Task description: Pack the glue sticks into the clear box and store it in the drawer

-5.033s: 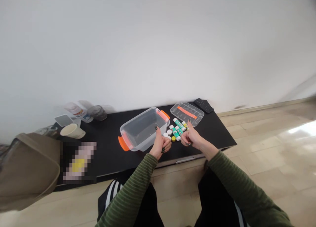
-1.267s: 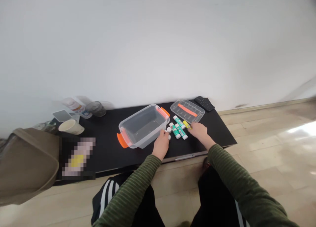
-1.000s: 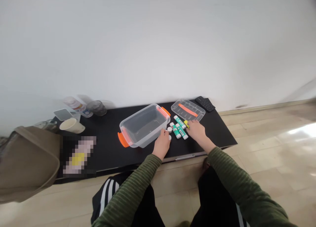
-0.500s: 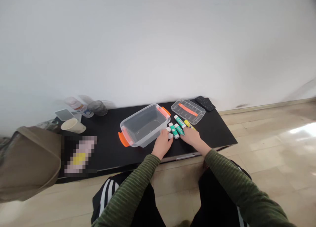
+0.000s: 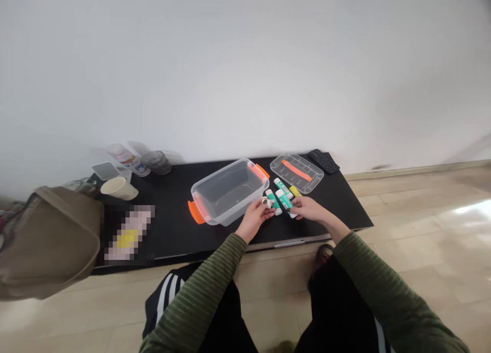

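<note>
A green-and-white glue stick is pinched in the fingers of the right hand, just above the counter near the middle of its front edge. The left hand meets it, fingers closed on what looks like a small white cap. More glue sticks lie behind, toward the back edge, one of them yellow.

The cap is small and held only at the fingertips; it could slip and roll off the front edge to the floor.

Just left, the clear bin with orange handles looks empty. Its lid lies flat near the back right corner, beside a dark remote. A paper cup lies tipped near the left end.
</note>
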The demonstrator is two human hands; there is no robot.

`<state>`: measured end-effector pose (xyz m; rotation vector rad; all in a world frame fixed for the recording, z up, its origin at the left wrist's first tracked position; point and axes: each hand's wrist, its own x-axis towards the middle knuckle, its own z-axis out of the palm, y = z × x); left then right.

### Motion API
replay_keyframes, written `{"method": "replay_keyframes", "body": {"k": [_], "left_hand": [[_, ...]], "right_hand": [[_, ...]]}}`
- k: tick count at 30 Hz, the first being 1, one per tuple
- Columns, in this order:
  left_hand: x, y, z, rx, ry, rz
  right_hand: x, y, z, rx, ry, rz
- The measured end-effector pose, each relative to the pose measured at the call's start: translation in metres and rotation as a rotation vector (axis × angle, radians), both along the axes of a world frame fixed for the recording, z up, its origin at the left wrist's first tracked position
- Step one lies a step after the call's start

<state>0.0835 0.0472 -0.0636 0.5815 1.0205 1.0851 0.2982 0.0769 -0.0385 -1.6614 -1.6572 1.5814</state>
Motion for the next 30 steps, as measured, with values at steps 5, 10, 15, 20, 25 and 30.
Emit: {"method": "replay_keyframes", "body": {"k": [5,10,15,20,25,30], "left_hand": [[0.000,0.002,0.009,-0.079,-0.248,0.067],[0.003,0.003,0.010,-0.060,-0.256,0.086],[0.004,0.002,0.008,-0.028,-0.240,0.091],[0.002,-0.001,0.007,-0.007,-0.213,0.072],[-0.001,-0.004,0.010,0.035,-0.202,0.062],[-0.002,-0.006,0.015,0.067,-0.185,0.045]], "right_hand": [[-0.003,-0.007,-0.004,0.033,0.139,0.071],[-0.001,-0.007,-0.004,0.217,0.114,0.146],[0.005,-0.008,0.003,0.394,-0.038,0.127],[0.008,-0.009,0.008,0.447,-0.057,0.115],[0.007,-0.012,0.012,0.443,-0.032,0.111],[0.007,-0.013,0.014,0.465,-0.031,0.099]]}}
